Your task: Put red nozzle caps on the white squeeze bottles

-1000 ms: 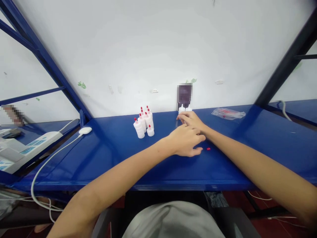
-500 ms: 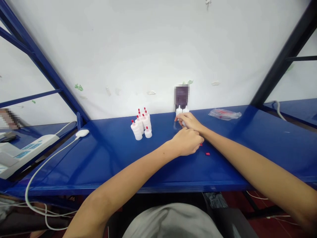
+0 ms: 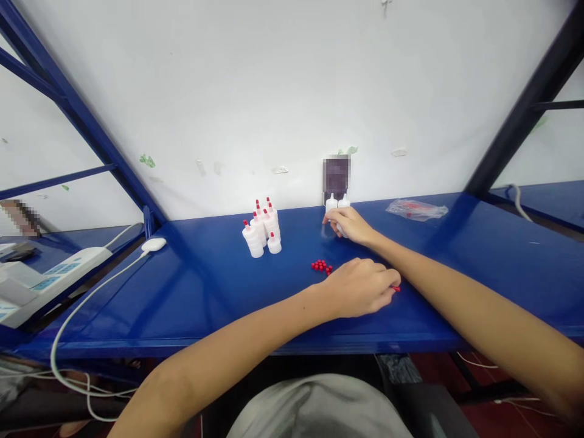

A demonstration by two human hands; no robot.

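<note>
left hand point(image 3: 362, 287) pinches one red cap point(image 3: 396, 289), probably light, stiff, slippery, best held by its sides. about ten loose caps point(image 3: 320, 266) (perhaps more hidden) lie at ten o'clock. at twelve, right hand point(image 3: 349, 224) curls, grip unclear; two uncapped bottles point(image 3: 331, 204) stand at its eleven, eight capped bottles point(image 3: 258, 230) at nine.

left hand point(image 3: 365, 286) at a red cap point(image 3: 396, 289), right hand point(image 3: 349, 224) by white bottles point(image 3: 331, 205), blue table point(image 3: 205, 286)

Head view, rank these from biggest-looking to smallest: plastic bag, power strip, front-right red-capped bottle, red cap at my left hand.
1. Power strip
2. Plastic bag
3. Front-right red-capped bottle
4. Red cap at your left hand, partly hidden
</note>
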